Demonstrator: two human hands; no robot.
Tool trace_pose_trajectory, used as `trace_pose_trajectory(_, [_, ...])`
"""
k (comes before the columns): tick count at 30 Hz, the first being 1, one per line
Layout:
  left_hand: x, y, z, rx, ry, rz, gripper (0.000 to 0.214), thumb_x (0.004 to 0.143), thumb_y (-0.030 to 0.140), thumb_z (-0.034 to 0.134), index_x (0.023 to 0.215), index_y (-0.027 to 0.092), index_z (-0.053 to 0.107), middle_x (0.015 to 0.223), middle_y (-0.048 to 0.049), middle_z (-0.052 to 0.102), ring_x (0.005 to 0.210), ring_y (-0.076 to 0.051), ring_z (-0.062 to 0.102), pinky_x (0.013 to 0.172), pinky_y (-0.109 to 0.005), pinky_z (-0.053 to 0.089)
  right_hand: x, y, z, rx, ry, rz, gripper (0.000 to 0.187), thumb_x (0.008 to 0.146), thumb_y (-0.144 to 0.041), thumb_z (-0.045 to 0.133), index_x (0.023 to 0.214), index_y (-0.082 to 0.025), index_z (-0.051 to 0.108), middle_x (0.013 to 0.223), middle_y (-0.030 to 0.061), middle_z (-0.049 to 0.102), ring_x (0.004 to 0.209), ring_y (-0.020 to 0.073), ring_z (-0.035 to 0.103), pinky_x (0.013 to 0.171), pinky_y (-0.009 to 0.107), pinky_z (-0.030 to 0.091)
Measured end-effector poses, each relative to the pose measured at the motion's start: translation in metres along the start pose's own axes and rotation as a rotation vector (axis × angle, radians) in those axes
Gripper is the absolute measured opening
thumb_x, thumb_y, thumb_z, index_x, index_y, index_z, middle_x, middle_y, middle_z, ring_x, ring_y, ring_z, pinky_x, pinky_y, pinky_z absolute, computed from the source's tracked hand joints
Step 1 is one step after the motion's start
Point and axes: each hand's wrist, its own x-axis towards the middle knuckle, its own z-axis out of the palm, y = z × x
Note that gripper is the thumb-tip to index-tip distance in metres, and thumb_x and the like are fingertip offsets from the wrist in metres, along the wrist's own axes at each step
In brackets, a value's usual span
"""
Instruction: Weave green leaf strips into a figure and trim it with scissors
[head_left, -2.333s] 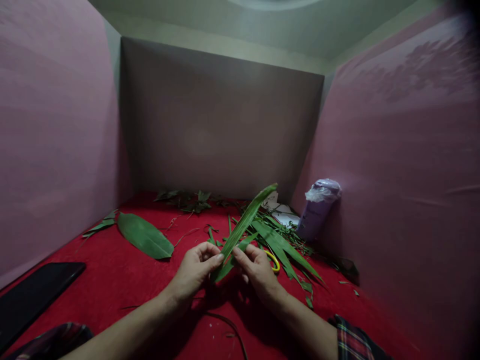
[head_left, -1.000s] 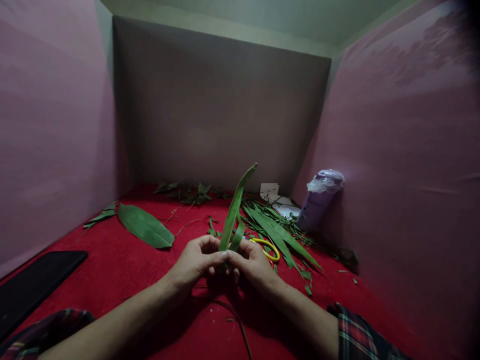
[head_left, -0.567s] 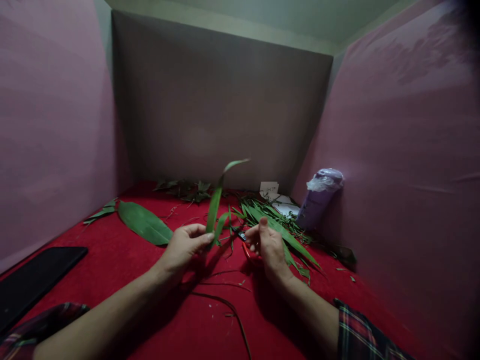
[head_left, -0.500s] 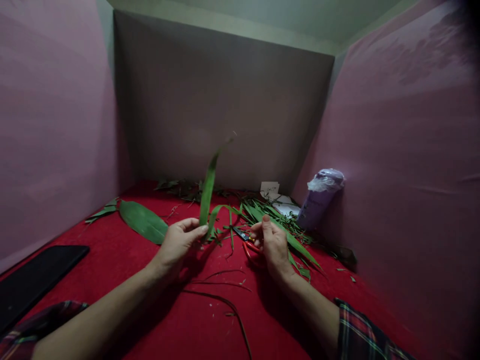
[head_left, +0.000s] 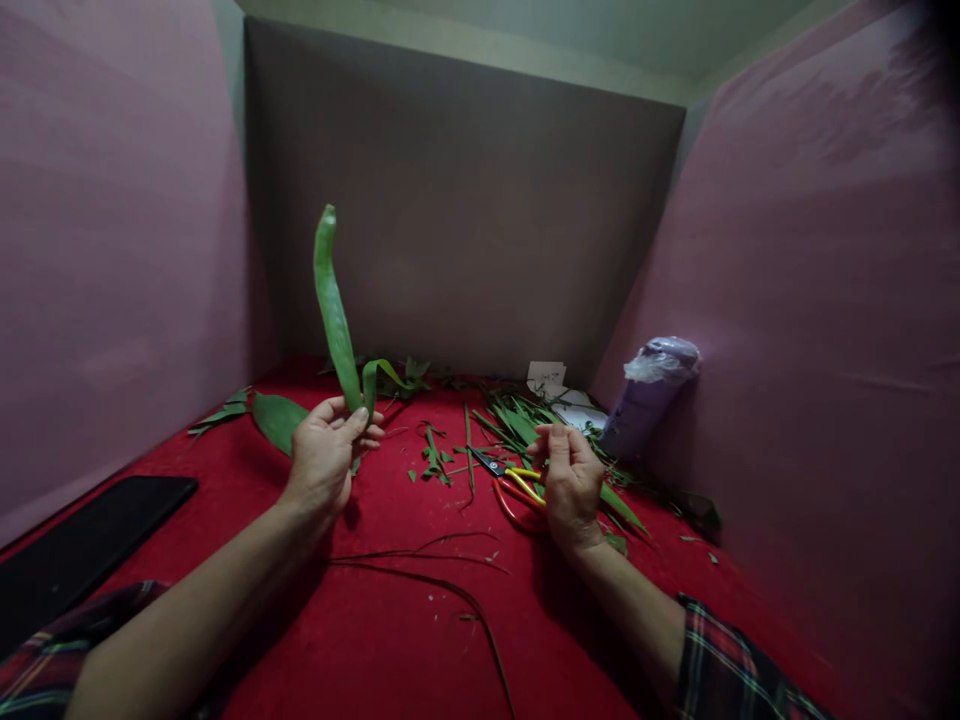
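Note:
My left hand (head_left: 328, 455) pinches a long green leaf (head_left: 334, 300) between thumb and fingers. One length of the leaf stands upright above the hand, and a narrower part curls over to the right. My right hand (head_left: 571, 490) is closed, its thumb against curled fingers; whether anything is between them I cannot make out. Just left of it lies a pair of scissors (head_left: 510, 480) with dark blades and red and yellow handles, partly behind the hand. A broad green leaf (head_left: 277, 420) lies behind my left hand.
Leaf scraps (head_left: 433, 460) and thin brown stems (head_left: 442, 580) lie on the red cloth (head_left: 390, 640). A heap of leaves (head_left: 517, 415), white paper (head_left: 581, 412) and a purple container (head_left: 637, 410) with plastic over its top are at right. A black flat object (head_left: 90, 540) lies left.
My left hand has moved left and up with the leaf, which now stands higher. My right hand has shifted slightly right, showing more of the scissors' yellow handle.

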Motion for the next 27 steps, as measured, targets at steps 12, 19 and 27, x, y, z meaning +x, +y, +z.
trace_pose_trajectory(12, [0.012,-0.003,-0.008,-0.002,0.086,-0.023,0.007,0.064,0.006,0.057,0.064,0.012,0.054,0.056,0.0010,0.060,0.043,-0.006,0.052,0.040,-0.014,0.040,0.032,0.020,-0.024,-0.491,0.138,-0.145,0.049,0.088,-0.049,0.023,0.082,-0.014,0.057,0.059,0.0018,0.058,0.051,0.0117,0.050,0.051,0.021,0.036])
trace_pose_trajectory(19, [0.010,-0.013,-0.009,0.012,0.013,-0.103,0.007,0.064,0.006,0.058,0.064,0.012,0.054,0.056,-0.0005,0.061,0.042,-0.006,0.051,0.038,-0.014,0.039,0.042,0.024,-0.036,-0.849,-0.036,-0.096,0.042,0.077,-0.050,0.043,0.057,-0.019,0.063,0.051,0.0034,0.060,0.050,0.0149,0.051,0.048,0.024,0.026])
trace_pose_trajectory(27, [0.007,-0.009,-0.007,0.014,0.013,-0.140,0.007,0.062,0.007,0.060,0.062,0.012,0.054,0.053,0.0007,0.060,0.039,-0.005,0.049,0.036,-0.012,0.038,0.044,0.024,-0.040,-1.139,-0.261,-0.020,0.043,0.073,-0.051,0.047,0.048,-0.021,0.065,0.051,0.0059,0.062,0.052,0.0178,0.056,0.045,0.025,0.023])
